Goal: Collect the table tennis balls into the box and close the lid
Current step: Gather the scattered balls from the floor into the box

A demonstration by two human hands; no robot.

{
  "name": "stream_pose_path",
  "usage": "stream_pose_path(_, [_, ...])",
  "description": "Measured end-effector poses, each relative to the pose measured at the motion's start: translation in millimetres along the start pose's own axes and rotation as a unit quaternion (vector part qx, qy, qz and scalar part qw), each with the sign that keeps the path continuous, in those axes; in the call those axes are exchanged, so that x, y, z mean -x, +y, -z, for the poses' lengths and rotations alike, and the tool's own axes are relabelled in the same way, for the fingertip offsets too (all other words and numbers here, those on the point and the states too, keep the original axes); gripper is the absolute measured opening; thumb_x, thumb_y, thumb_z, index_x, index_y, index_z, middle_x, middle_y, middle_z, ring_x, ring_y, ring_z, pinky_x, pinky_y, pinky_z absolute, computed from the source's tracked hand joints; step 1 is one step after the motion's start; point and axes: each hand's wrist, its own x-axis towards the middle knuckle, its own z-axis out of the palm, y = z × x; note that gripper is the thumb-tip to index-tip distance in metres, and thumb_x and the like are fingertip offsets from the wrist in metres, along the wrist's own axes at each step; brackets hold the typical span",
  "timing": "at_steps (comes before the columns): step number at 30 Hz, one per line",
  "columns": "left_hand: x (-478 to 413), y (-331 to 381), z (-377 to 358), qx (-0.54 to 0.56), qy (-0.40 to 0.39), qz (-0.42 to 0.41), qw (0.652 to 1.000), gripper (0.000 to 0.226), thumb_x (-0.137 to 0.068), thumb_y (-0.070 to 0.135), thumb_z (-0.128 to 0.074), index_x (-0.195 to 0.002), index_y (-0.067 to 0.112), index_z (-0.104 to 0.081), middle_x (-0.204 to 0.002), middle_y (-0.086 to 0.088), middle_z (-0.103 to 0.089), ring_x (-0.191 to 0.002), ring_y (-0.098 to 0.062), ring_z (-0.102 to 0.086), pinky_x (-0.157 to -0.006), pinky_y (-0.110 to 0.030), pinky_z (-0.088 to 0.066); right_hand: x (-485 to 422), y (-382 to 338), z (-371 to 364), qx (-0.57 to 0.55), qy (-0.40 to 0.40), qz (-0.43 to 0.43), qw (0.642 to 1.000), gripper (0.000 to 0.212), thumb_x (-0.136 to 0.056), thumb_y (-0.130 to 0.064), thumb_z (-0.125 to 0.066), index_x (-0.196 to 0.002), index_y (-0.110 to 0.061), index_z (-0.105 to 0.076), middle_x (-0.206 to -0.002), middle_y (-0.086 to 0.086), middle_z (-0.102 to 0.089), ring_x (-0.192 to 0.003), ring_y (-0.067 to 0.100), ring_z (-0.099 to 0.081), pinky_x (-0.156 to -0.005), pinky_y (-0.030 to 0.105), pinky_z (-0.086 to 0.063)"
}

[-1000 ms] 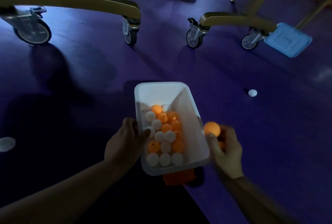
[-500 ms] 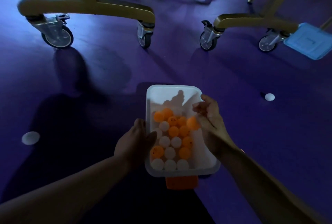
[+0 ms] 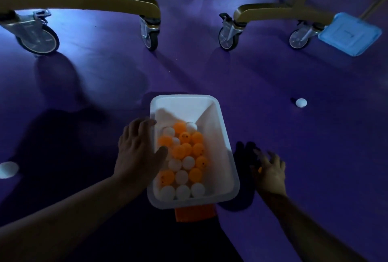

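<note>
On purple floor (image 3: 210,72), white rectangular plastic box (image 3: 182,98) of orange and white table tennis balls (image 3: 184,156), rim pinched by left hand (image 3: 136,150) (thumb inside). Just beside it, right hand (image 3: 270,173), fingers splayed, holding nothing.

A table tennis hall: purple sports floor (image 3: 315,146), wheeled table frames (image 3: 117,6), a stray ball (image 3: 301,102).

Left hand (image 3: 136,152) holds the box (image 3: 220,146); right hand (image 3: 270,173) perhaps covers an orange ball (image 3: 260,169).
</note>
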Motion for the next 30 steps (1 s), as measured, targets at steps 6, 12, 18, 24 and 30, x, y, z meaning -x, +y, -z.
stream_pose_path(6, [-19, 28, -9, -0.043, 0.021, -0.074, 0.996, 0.068, -0.078, 0.043, -0.046, -0.138, 0.013, -0.035, -0.144, -0.008, -0.032, -0.127, -0.018, -0.021, -0.100, -0.028, -0.016, -5, 17, -3, -0.065, -0.027, -0.004, 0.998, 0.035, -0.083, -0.005, -0.060, -0.119, -0.002, -0.060, -0.108, 0.028, -0.058, -0.097, 0.043, -0.054, -0.080, 0.043, -0.043])
stream_pose_path(12, [-29, 29, -14, -0.040, 0.028, -0.038, 0.998, 0.054, -0.084, 0.020, -0.059, -0.132, 0.015, -0.037, -0.140, -0.006, -0.034, -0.123, -0.019, -0.027, -0.101, -0.034, -0.024, -18, -71, 40, -0.415, 0.021, -0.028, 0.909, 0.026, -0.085, -0.019, -0.065, -0.107, -0.019, -0.051, -0.087, -0.003, -0.057, -0.070, -0.002, -0.054, -0.063, 0.012, -0.046])
stream_pose_path(18, [-24, 19, -17, -0.053, 0.010, -0.052, 0.997, 0.051, -0.084, 0.019, -0.061, -0.130, 0.019, -0.040, -0.139, -0.003, -0.031, -0.124, -0.015, -0.021, -0.097, -0.027, -0.017, -23, -123, 66, -0.470, -0.043, 0.085, 0.877, 0.035, -0.078, -0.040, -0.062, -0.109, -0.026, -0.051, -0.091, -0.013, -0.057, -0.081, 0.003, -0.057, -0.069, 0.026, -0.051])
stream_pose_path(24, [-29, 37, -28, -0.077, -0.012, -0.136, 0.988, 0.051, -0.080, 0.023, -0.060, -0.128, 0.022, -0.043, -0.135, -0.005, -0.045, -0.128, -0.021, -0.026, -0.104, -0.037, -0.021, -48, -91, 50, -0.419, 0.044, 0.054, 0.905, 0.023, -0.088, -0.029, -0.060, -0.109, -0.022, -0.055, -0.103, -0.011, -0.057, -0.088, -0.006, -0.052, -0.072, 0.007, -0.043])
stream_pose_path(30, [-56, 85, -55, -0.059, -0.009, -0.212, 0.975, 0.053, -0.072, 0.028, -0.045, -0.122, 0.013, -0.051, -0.125, -0.015, -0.057, -0.119, -0.028, -0.038, -0.098, -0.035, -0.029, -101, -4, 32, -0.315, 0.138, -0.001, 0.939, 0.008, -0.091, -0.010, -0.054, -0.095, -0.016, -0.057, -0.098, 0.000, -0.055, -0.086, 0.017, -0.055, -0.069, 0.018, -0.040])
